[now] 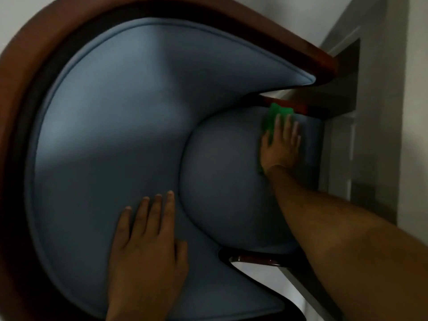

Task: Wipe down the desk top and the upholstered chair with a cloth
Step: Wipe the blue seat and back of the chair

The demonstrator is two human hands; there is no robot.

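Observation:
A blue upholstered chair (111,117) with a curved dark wooden frame (46,26) fills the view from above. Its round seat cushion (222,172) lies right of centre. My right hand (281,144) presses flat on a green cloth (272,119) at the seat's far right edge, fingers spread over the cloth. Most of the cloth is hidden under the palm. My left hand (148,246) rests flat on the padded inner backrest, fingers apart, holding nothing.
A grey desk edge or panel (342,72) stands close behind the chair at the upper right. White wall (414,112) runs along the right side. A wooden chair rail (289,107) sits just beyond the cloth. Pale floor (254,276) shows under the armrest.

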